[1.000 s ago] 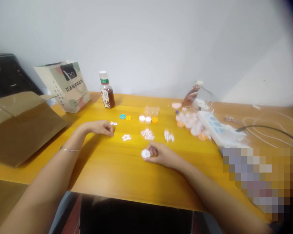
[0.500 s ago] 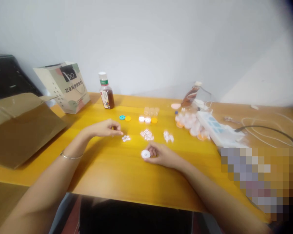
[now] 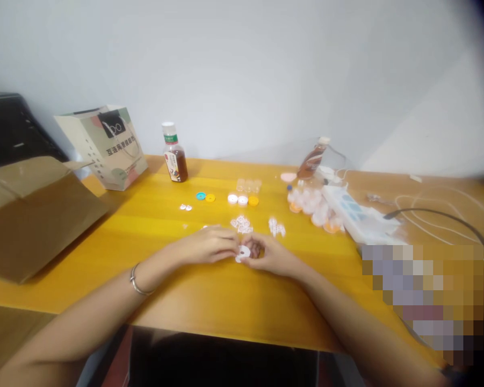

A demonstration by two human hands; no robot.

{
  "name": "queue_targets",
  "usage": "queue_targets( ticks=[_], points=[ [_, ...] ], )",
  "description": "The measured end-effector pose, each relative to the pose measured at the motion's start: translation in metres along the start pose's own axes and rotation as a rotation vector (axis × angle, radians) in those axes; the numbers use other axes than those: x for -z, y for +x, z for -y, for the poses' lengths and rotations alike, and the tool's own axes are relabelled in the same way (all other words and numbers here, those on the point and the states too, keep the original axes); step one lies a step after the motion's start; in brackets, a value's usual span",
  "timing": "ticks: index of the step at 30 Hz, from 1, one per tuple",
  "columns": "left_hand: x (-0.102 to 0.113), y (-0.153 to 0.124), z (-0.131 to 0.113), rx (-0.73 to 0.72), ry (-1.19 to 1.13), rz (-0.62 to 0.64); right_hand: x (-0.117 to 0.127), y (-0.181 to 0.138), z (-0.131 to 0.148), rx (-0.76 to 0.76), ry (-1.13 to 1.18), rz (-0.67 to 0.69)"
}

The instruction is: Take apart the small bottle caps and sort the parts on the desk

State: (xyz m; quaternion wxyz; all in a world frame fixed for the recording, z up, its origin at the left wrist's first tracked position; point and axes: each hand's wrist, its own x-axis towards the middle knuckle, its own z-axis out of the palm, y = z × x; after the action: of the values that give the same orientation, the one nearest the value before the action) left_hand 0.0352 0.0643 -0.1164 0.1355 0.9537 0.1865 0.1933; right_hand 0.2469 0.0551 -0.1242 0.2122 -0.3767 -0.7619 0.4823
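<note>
My right hand (image 3: pixel 274 255) pinches a white round disc (image 3: pixel 245 250) with a dark spot at its centre, just above the table. From the other side my left hand (image 3: pixel 215 245) reaches in, its fingers pressed together at the disc's left edge. Whatever lies between the left fingertips is hidden or too small to name. Beyond the hands lie a pile of small white-and-red pieces (image 3: pixel 240 223) and a pile of small white pieces (image 3: pixel 276 227). Two small white pieces (image 3: pixel 186 207) rest farther left. My left hand mostly covers the small white dots.
Behind stand a row of white caps (image 3: pixel 237 199), an orange cap (image 3: pixel 253 200), a blue cap (image 3: pixel 201 196) and a yellow cap (image 3: pixel 210 198). A brown bottle (image 3: pixel 175 161), paper bag (image 3: pixel 121 150), cardboard box (image 3: pixel 40 215) and power strip (image 3: pixel 348 207) surround the work area.
My left hand has moved right and slightly toward me, from beside the small white dots to the disc. The right hand holds the disc in nearly the same place.
</note>
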Motion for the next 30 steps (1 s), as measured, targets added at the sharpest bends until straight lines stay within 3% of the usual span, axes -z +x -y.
queue_targets(
  ticks=[5, 9, 12, 16, 19, 22, 30],
  points=[
    [0.003, 0.0, -0.003, -0.014, 0.062, 0.003, 0.0, 0.001, -0.003, -0.008, -0.007, -0.029],
    [0.013, -0.004, 0.002, 0.084, 0.153, -0.015, 0.001, 0.003, -0.01, 0.01, 0.023, -0.032],
    [0.031, -0.014, 0.023, 0.234, 0.221, -0.149, 0.0, 0.003, -0.012, -0.011, 0.004, -0.056],
    [0.06, -0.033, 0.07, 0.468, 0.296, -0.348, 0.0, 0.002, -0.011, -0.03, -0.045, -0.093],
    [0.07, -0.045, 0.104, 0.659, 0.385, -0.292, -0.001, 0.002, -0.01, -0.026, -0.081, -0.089],
    [0.069, -0.051, 0.126, 0.741, 0.469, -0.169, -0.001, 0.003, -0.01, -0.022, -0.087, -0.071],
    [0.061, -0.05, 0.135, 0.749, 0.496, -0.082, -0.002, 0.003, -0.014, -0.017, -0.096, -0.074]
  ],
)
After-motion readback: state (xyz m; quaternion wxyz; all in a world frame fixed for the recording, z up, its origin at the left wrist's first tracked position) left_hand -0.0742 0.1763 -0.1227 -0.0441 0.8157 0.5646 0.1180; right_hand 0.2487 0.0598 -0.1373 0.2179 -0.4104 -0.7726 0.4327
